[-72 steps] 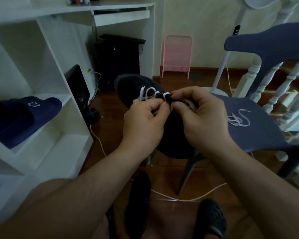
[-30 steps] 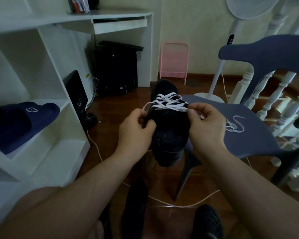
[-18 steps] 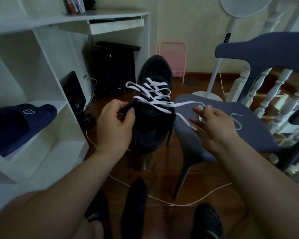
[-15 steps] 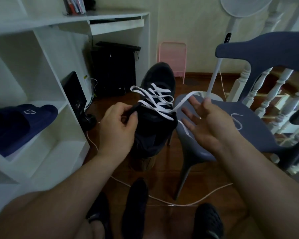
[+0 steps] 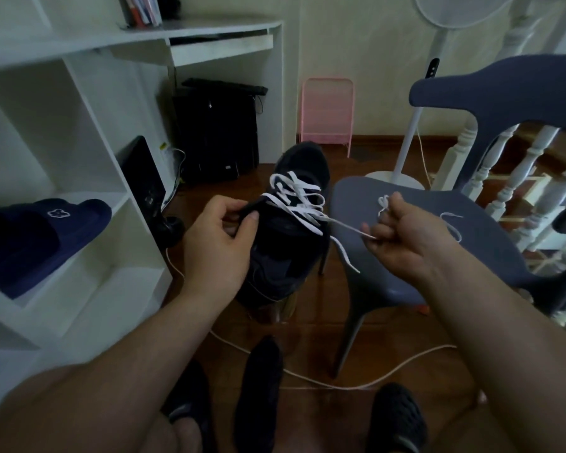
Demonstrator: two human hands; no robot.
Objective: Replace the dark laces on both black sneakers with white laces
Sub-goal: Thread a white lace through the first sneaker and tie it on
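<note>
A black sneaker (image 5: 288,250) is held up in the air, toe pointing away, with a white lace (image 5: 294,197) crossed through its eyelets. My left hand (image 5: 218,243) grips the sneaker's left collar between thumb and fingers. My right hand (image 5: 402,235) has its fingers curled round the free lace end, which runs taut from the top eyelets. A short tail of lace hangs below that strand. Another white lace (image 5: 451,223) lies on the blue chair seat (image 5: 490,256). A second dark shoe (image 5: 258,387) stands on the floor below.
White shelving (image 5: 79,178) at the left holds a navy slipper (image 5: 36,237). A computer tower (image 5: 216,132) stands under the desk, a pink frame (image 5: 327,116) by the wall, a fan stand (image 5: 406,152) behind the chair. A white cable (image 5: 340,384) crosses the wooden floor. A black clog (image 5: 396,416) is bottom right.
The sneaker turned from heel-up to toe-away. My right hand let the lace go, spread open, then curled round the lace end and pulled it rightward. My left hand kept its grip.
</note>
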